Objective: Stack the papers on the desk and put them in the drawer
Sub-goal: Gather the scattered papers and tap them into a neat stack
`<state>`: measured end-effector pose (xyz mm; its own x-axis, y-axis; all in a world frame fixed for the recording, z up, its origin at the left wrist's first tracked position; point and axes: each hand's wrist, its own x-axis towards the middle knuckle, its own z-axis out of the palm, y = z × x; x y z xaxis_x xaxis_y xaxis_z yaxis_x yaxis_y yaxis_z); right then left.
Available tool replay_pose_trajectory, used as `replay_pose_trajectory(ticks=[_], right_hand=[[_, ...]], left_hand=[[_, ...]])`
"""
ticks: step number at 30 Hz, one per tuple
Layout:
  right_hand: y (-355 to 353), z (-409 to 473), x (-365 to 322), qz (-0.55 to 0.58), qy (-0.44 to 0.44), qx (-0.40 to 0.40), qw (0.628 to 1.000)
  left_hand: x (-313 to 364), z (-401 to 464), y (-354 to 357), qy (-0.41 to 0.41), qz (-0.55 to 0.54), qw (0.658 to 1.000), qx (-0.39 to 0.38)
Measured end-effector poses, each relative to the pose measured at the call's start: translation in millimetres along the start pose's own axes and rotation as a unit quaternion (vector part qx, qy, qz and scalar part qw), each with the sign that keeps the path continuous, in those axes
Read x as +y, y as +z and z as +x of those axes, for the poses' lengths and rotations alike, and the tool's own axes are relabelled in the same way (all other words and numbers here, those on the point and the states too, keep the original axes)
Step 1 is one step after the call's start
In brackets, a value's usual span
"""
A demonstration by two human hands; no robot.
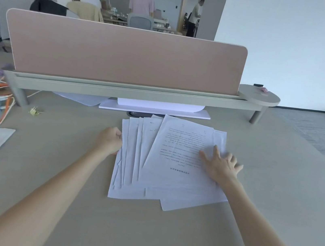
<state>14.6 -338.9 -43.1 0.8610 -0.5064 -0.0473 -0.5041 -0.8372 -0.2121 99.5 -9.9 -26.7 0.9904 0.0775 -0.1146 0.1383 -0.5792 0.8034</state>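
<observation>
White papers were fanned lengthwise away between the hands: left hand curled at their edge, right hand spread flat on top.

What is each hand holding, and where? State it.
Nothing is lifted. The left hand curls at the left edge of the fanned papers; the right hand lies flat, open, on their right side.

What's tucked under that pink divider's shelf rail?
Under the rail lie a white board with a curled sheet on it and another loose sheet. Their far parts are hidden.
</observation>
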Motion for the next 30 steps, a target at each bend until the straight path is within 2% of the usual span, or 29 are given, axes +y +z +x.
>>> replay_pose_trajectory(ticks=[3,11,17,27,30], right_hand=[[10.8,-8.5,-6.3,-0.021,-0.033,0.008,0.999],[9.1,-29.4,-34.1,0.006,-0.083,0.001,0.997],[-10.8,-32.4,-27.0,0.032,-0.042,-0.003,0.999],[-20.6,-62.7,-26.2,0.096,-0.096,-0.032,0.990],[-24.4,-62.8,-21.5,0.134,-0.079,-0.045,0.987]], left_hand=[[-2.9,-5.5,6.6,0.023,0.023,0.999,-0.001],[4.6,-28.5,26.7,0.061,0.028,0.998,0.017],[9.2,-36.3,8.7,0.036,0.036,0.999,0.003],[16.8,-63.6,13.9,0.036,0.017,0.998,-0.042],[20.2,-70.6,6.9,0.018,0.008,0.999,-0.031]])
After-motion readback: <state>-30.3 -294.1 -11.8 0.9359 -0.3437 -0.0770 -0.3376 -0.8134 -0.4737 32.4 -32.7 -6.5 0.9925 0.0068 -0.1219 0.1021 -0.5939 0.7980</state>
